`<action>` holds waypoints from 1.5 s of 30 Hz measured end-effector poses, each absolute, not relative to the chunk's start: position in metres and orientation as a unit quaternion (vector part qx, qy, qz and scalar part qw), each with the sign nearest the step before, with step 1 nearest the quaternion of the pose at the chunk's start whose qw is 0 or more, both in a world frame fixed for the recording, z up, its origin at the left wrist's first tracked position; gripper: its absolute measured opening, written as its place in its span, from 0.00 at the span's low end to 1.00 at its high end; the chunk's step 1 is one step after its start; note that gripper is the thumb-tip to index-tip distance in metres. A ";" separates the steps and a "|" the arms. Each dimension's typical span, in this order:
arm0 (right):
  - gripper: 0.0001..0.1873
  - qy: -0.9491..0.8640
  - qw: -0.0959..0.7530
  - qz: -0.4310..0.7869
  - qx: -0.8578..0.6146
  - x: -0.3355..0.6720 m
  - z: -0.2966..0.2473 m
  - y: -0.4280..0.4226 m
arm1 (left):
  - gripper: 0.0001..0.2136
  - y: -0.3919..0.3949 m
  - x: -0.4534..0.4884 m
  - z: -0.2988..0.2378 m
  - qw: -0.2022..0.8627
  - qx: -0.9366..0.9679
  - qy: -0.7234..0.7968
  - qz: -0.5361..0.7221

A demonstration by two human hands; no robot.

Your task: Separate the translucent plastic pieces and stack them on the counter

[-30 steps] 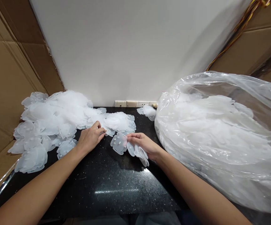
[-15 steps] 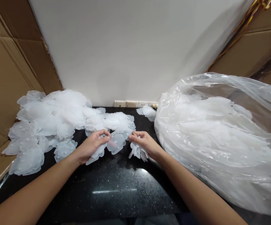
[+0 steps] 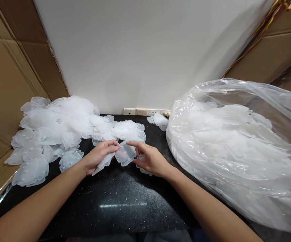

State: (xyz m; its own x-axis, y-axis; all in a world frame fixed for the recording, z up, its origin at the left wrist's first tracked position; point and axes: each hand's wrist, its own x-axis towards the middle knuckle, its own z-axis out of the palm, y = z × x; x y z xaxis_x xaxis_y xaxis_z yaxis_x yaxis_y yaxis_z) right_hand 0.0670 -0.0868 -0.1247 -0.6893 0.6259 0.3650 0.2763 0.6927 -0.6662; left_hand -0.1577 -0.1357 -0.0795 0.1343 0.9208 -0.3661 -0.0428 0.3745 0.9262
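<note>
My left hand [image 3: 98, 156] pinches a translucent white plastic sheet with small studs [image 3: 124, 155] above the black countertop [image 3: 125, 201]. A second, similar sheet [image 3: 102, 164] hangs under the same hand. My right hand [image 3: 149, 158] reaches across from the right, its forefinger and thumb on the top edge of the studded sheet, while its other fingers curl round a small bunch of similar sheets [image 3: 145, 170]. Both hands meet at the middle of the counter, just in front of the loose pile.
A big loose pile of the same plastic sheets [image 3: 57, 131] covers the counter's left and back. A large clear plastic bag full of sheets [image 3: 236, 148] fills the right side. Cardboard panels [image 3: 9, 84] stand at both sides. A socket strip [image 3: 145, 111] runs along the white wall.
The studded sheet passed from my right hand to my left. My right hand, still holding its bunch, has now moved left and taken hold of the sheet's top edge.
</note>
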 end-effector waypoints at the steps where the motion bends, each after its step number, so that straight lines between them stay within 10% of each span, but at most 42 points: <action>1: 0.28 -0.874 0.296 0.286 -0.257 0.066 -0.125 -0.088 | 0.15 -0.136 -0.157 -0.079 0.633 0.411 0.536 0.378; 6: 0.06 -0.814 0.373 0.343 -0.286 0.063 -0.122 -0.086 | 0.16 -0.130 -0.165 -0.081 0.547 0.489 0.581 0.352; 13: 0.15 -0.536 0.337 0.693 -0.345 0.061 -0.122 -0.080 | 0.10 -0.111 -0.200 -0.086 0.070 0.672 0.701 0.230; 23: 0.17 -0.464 0.292 0.762 -0.345 0.060 -0.116 -0.081 | 0.14 -0.110 -0.199 -0.090 -0.024 0.704 0.704 0.088; 38: 0.20 -0.498 0.244 0.770 -0.317 0.062 -0.122 -0.081 | 0.12 -0.126 -0.181 -0.071 0.046 0.672 0.704 0.223; 45: 0.12 -0.584 0.332 0.671 -0.313 0.064 -0.120 -0.078 | 0.16 -0.133 -0.167 -0.066 0.420 0.588 0.618 0.312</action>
